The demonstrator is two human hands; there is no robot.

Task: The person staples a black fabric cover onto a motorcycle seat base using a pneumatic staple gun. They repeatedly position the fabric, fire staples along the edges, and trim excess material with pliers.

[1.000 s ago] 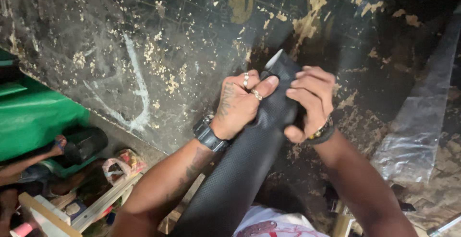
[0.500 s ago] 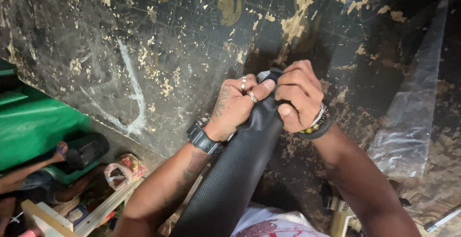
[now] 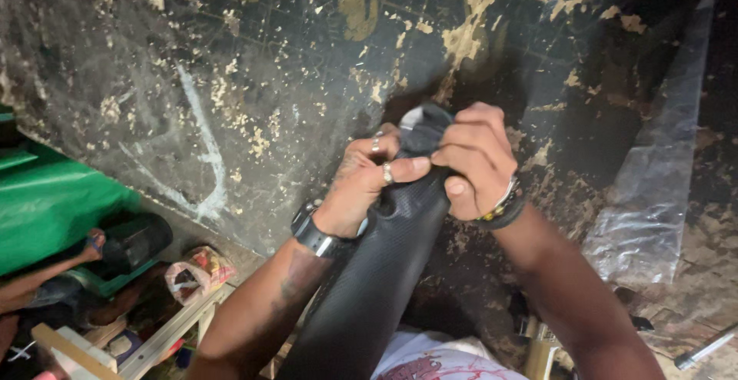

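Both hands grip the top end of a long black textured tube (image 3: 369, 272) seen from the head camera. Left hand (image 3: 369, 180), ringed and with a wristwatch (image 3: 314, 234), clamps the tube's left side; right hand (image 3: 477, 161), wearing a beaded bracelet (image 3: 503, 209), closes over its tip. From the hands the tube runs down toward the person's body. Beyond the hands lies a dark, paint-flecked tabletop (image 3: 231, 80); clear plastic sheeting (image 3: 653, 195) lies right of the right hand.

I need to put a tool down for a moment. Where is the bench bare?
Bare bench top lies beyond the left hand, and right of the right hand up to the plastic sheet. Crowded at lower left, round the green bin and wood frame.
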